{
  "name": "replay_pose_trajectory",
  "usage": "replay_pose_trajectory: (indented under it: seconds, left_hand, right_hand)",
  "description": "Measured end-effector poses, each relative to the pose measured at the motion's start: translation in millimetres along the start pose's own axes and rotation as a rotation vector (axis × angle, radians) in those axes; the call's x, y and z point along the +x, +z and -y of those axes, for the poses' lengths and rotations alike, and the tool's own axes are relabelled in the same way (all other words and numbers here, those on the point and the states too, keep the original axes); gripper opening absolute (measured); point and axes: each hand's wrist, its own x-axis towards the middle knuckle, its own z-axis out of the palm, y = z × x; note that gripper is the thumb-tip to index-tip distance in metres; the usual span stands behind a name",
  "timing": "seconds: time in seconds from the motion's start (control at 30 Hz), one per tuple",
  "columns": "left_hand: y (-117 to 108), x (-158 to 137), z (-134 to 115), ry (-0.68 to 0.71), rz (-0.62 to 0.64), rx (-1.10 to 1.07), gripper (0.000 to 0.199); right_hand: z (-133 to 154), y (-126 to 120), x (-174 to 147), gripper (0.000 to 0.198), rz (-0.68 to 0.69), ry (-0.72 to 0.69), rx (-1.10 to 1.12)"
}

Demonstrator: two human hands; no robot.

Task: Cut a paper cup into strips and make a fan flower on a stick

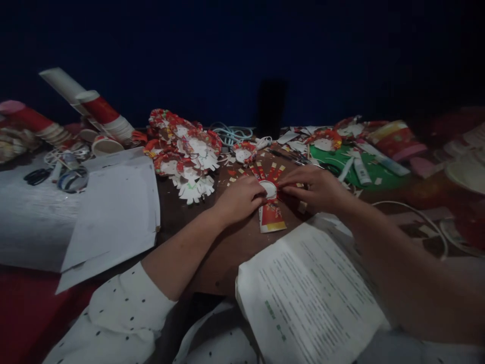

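Note:
A red paper cup [270, 215], cut into strips and spread out flat, lies on the brown table around its round white base. Several narrow strips with pale tips fan out at the far side, and one wide uncut piece points toward me. From the left, my left hand [244, 198] is closed, its fingertips against the edge of the base. My right hand [316, 188] pinches at the cup's right side, thumb and forefinger together; the strip there is partly hidden by the fingers.
Finished-looking red and white paper crafts [185, 144] are heaped at the back left. White sheets [121, 202] lie left, and a printed sheet [303, 293] lies in front. Stacked paper cups [104, 114] lean behind. A glue tube [361, 169] rests on a green mat [382, 179] at right.

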Motion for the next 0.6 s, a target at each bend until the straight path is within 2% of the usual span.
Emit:
replay_pose_trajectory:
  seconds: [0.17, 0.37, 0.47, 0.6]
  left_hand:
    - [6.9, 3.6, 0.9, 0.004, 0.011, 0.005, 0.016]
    - [5.9, 5.4, 2.9, 0.086, 0.052, 0.163, 0.02]
    - [6.1, 5.2, 4.0, 0.145, 0.064, 0.198, 0.023]
    - [4.7, 5.2, 5.0, 0.149, 0.072, 0.209, 0.022]
  right_hand:
    - [-0.9, 16.0, 5.2, 0.024, 0.063, -0.133, -0.115]
    - [-0.2, 16.6, 9.6, 0.024, 0.115, -0.21, -0.227]
    - [0.8, 18.6, 10.4, 0.026, 0.142, -0.226, -0.291]
    - [3.9, 21.5, 9.3, 0.026, 0.134, -0.2, -0.372]
